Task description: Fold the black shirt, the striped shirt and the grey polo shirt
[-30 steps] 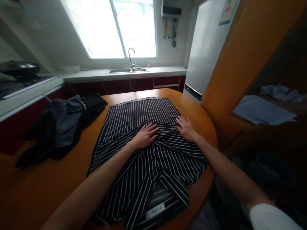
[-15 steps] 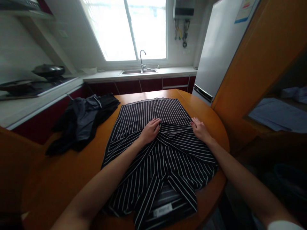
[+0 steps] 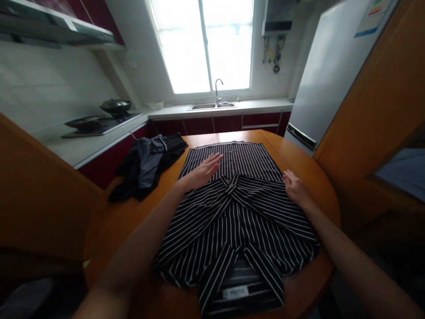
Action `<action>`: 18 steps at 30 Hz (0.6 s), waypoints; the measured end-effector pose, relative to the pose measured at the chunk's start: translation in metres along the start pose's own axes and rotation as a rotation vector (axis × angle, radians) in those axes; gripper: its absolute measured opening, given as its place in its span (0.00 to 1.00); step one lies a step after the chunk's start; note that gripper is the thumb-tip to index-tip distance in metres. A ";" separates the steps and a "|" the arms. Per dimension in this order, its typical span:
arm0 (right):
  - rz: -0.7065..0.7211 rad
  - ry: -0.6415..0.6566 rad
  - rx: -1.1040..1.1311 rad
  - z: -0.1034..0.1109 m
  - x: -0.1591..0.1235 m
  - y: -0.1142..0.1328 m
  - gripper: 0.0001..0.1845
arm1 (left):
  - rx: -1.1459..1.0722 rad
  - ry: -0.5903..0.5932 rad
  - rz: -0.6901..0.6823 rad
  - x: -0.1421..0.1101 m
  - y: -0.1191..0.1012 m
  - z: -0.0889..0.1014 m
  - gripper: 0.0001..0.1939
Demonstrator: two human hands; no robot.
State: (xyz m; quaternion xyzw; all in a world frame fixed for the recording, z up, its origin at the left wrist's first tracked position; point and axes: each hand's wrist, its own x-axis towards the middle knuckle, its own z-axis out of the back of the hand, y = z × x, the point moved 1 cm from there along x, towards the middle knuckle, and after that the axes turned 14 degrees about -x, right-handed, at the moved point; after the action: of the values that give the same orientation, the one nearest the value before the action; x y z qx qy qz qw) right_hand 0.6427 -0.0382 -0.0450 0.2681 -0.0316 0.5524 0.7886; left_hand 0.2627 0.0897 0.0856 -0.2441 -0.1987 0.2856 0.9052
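A black shirt with white stripes [image 3: 237,221] lies spread on the table, its collar toward me and its hem at the far side. Both sleeves are folded inward and meet across the middle of the front. Over the shirt's left part, just beyond the folded sleeve, is my left hand [image 3: 203,172], its fingers stretched out; whether it touches the cloth I cannot tell. At the shirt's right edge, by the fold of the other sleeve, my right hand [image 3: 295,188] has its fingers extended and grips nothing. A white label [image 3: 235,292] shows inside the collar.
The shirt rests on a round wooden table [image 3: 308,177]. Dark clothes [image 3: 149,164] lie in a heap at its left edge. Beyond stand a counter with a sink [image 3: 212,106], a stove [image 3: 99,124] with pans, and a fridge [image 3: 327,75] at the right.
My left hand has moved off the sleeve ends at the centre, toward the left, uncovering them. The right hand stays near the right edge. The camera view has turned left.
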 end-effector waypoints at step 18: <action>0.007 0.004 -0.036 -0.009 0.000 -0.004 0.33 | 0.232 0.041 0.247 -0.123 0.048 -0.040 0.29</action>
State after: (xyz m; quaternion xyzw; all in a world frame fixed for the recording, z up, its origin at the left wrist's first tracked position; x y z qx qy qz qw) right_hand 0.6441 -0.0353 -0.0541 0.2529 -0.0408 0.5548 0.7915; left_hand 0.1690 0.0356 0.0001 -0.1662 -0.1141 0.4109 0.8891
